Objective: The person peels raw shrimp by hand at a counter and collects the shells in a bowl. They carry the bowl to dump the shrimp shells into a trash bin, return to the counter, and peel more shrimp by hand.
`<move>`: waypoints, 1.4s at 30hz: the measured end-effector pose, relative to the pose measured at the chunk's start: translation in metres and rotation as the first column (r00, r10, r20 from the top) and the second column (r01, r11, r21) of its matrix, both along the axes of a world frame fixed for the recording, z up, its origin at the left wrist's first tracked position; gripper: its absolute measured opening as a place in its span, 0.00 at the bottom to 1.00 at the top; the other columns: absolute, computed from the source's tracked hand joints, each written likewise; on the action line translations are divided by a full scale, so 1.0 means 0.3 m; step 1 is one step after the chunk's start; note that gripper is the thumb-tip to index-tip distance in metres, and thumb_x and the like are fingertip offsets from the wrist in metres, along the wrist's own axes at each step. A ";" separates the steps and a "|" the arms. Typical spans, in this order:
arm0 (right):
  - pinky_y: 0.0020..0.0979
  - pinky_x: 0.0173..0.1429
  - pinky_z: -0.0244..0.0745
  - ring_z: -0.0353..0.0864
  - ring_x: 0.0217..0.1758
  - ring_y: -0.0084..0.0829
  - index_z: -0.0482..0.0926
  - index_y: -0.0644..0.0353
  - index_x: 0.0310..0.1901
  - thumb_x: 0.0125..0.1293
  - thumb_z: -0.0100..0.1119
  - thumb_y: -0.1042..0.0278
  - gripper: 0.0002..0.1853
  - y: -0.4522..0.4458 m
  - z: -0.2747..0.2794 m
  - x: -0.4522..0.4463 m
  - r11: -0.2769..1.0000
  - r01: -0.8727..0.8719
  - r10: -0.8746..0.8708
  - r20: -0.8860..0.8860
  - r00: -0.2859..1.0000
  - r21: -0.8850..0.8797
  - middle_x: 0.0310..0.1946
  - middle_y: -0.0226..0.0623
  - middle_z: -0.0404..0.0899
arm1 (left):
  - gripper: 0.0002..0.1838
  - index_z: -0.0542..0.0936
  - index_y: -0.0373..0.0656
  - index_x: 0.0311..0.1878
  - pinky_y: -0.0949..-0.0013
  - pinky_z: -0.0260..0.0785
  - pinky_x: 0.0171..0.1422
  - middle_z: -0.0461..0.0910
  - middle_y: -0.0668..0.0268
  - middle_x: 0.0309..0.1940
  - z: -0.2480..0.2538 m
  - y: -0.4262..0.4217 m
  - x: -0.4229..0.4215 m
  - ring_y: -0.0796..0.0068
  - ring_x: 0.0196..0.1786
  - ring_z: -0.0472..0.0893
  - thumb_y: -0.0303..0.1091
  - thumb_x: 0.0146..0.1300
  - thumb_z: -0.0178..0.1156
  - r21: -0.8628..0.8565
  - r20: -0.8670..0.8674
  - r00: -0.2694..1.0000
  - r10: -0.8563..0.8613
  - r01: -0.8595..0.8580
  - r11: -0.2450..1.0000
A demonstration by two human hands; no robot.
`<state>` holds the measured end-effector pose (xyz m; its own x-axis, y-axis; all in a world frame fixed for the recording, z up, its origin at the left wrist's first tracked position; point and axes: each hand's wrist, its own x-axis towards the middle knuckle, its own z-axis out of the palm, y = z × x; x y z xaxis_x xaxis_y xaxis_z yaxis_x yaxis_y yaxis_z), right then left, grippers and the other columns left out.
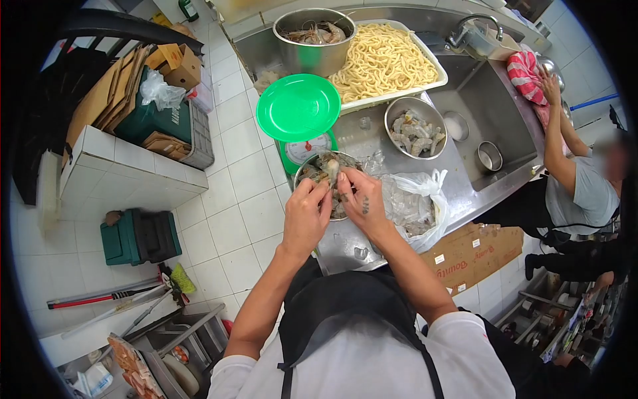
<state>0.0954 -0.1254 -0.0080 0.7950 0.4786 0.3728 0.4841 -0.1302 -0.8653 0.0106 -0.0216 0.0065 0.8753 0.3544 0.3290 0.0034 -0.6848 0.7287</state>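
Observation:
Between my two hands is a grey shrimp (332, 167), pinched over a metal bowl (300, 174) of unpeeled shrimp. My left hand (307, 211) closes its fingertips on the shrimp's lower left side. From the right, my right hand (363, 198) grips the same shrimp with thumb and forefinger. Right behind the bowl stands a kitchen scale (308, 146) with a green pan (298, 106). To the right, a second metal bowl (416, 128) holds peeled-looking shrimp. A white plastic bag (413, 199) with clear, ice-like pieces lies beside my right hand.
At the back are a steel pot (315, 56) of large shrimp and a white tray (425, 58) of thick noodles. A sink (495, 100) with small metal bowls lies right. Another person (581, 176) reaches toward a red-and-white bag (525, 74). Flattened cardboard (475, 258) lies below the counter.

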 end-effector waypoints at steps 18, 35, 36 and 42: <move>0.34 0.31 0.72 0.79 0.26 0.40 0.77 0.69 0.37 0.64 0.54 0.70 0.09 0.004 -0.015 0.010 1.000 -0.026 0.027 -0.191 0.981 0.009 0.25 0.50 0.78 | 0.07 0.81 0.33 0.37 0.62 0.67 0.30 0.73 0.57 0.26 0.022 0.010 -0.007 0.60 0.26 0.75 0.21 0.54 0.60 -0.044 -0.020 0.999 -0.034 0.033 0.998; 0.40 0.37 0.72 0.78 0.33 0.52 0.73 0.70 0.47 0.64 0.50 0.76 0.11 -0.032 -0.019 0.012 0.990 -0.142 0.139 -0.092 0.986 -0.020 0.32 0.55 0.77 | 0.16 0.80 0.36 0.49 0.64 0.67 0.29 0.71 0.59 0.25 0.009 -0.016 -0.009 0.65 0.25 0.74 0.20 0.55 0.59 0.127 0.034 0.999 -0.014 0.009 0.992; 0.40 0.37 0.72 0.78 0.33 0.52 0.73 0.70 0.47 0.64 0.49 0.76 0.11 -0.033 -0.026 0.013 0.989 -0.147 0.145 -0.083 0.986 -0.021 0.31 0.54 0.77 | 0.16 0.80 0.35 0.49 0.65 0.67 0.29 0.71 0.59 0.25 0.007 -0.015 -0.010 0.65 0.24 0.74 0.20 0.55 0.59 0.122 0.026 1.000 -0.015 0.011 0.992; 0.39 0.36 0.72 0.78 0.31 0.50 0.73 0.70 0.46 0.62 0.51 0.76 0.12 -0.028 -0.058 0.016 0.993 -0.112 0.112 -0.023 0.993 -0.031 0.29 0.53 0.76 | 0.16 0.79 0.34 0.48 0.65 0.67 0.28 0.71 0.59 0.26 0.006 -0.018 -0.013 0.65 0.23 0.74 0.20 0.55 0.59 0.087 0.012 0.999 -0.036 0.034 0.996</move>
<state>0.1003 -0.1338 -0.0255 0.7431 0.5765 0.3399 0.4790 -0.1036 -0.8717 0.0067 -0.0270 0.0082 0.8821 0.2934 0.3686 -0.0309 -0.7448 0.6665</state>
